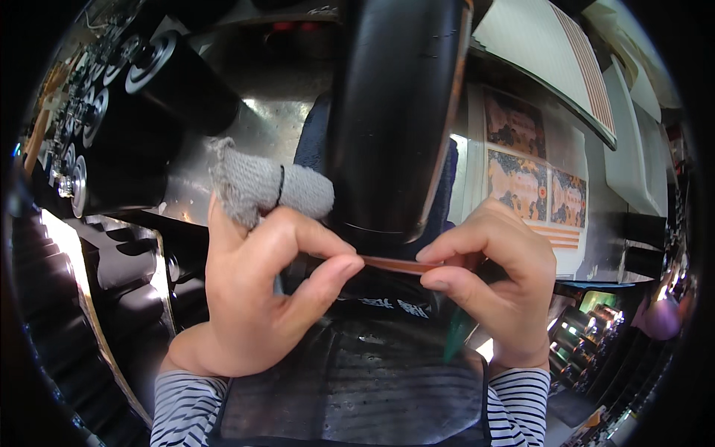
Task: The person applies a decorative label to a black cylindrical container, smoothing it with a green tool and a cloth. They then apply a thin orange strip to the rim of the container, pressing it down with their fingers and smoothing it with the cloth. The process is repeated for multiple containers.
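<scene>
Left fingers point(337, 274) and right fingers point(463, 287) pinch either end of a strip point(395, 265).

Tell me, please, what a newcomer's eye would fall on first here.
A large black cylinder at upper centre would likely catch the eye first. Below its near end, the left hand and right hand pinch a thin brown strip. Grey cloth with a black band is at the left hand.

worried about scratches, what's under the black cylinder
Dark blue cloth shows on both sides of the cylinder. The cylinder covers the area between, so that can't be seen.
</scene>
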Action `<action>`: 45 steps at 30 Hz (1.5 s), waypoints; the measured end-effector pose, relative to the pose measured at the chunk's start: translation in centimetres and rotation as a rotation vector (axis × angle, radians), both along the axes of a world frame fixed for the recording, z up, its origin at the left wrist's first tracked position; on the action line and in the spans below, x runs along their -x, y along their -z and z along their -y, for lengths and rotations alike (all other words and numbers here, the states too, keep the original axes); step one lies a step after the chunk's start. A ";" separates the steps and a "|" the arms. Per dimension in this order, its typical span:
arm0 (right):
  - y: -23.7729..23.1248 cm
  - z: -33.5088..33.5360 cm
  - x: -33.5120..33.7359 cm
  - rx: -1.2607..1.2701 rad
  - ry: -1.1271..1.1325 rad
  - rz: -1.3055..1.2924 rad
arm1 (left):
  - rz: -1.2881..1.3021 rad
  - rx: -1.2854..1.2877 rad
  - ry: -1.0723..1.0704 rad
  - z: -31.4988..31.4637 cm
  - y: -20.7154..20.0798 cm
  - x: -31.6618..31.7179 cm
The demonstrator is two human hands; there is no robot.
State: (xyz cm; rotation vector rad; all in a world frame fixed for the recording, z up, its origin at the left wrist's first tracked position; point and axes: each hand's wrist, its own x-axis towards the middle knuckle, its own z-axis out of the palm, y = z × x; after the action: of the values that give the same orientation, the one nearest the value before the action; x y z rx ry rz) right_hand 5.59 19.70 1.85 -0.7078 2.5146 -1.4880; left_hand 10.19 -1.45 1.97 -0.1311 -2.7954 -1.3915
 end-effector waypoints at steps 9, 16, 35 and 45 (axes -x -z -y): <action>1.4 1.1 0.3 0.079 0.160 0.235 | -0.063 0.018 0.073 1.5 2.1 1.4; 1.7 1.2 0.3 0.069 0.153 0.209 | -0.071 0.005 0.047 1.5 2.5 1.7; 2.0 1.4 0.3 0.034 0.191 0.241 | -0.056 -0.286 0.133 1.4 5.1 2.8; 1.7 1.4 0.5 0.035 0.197 0.311 | -0.289 0.047 0.274 1.8 5.7 -0.4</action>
State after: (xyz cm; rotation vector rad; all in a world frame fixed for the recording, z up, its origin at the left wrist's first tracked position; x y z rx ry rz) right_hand 5.06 18.26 0.19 -0.2133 2.3779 -1.5655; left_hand 10.58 -3.27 -3.77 -0.6804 -2.6397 -1.2318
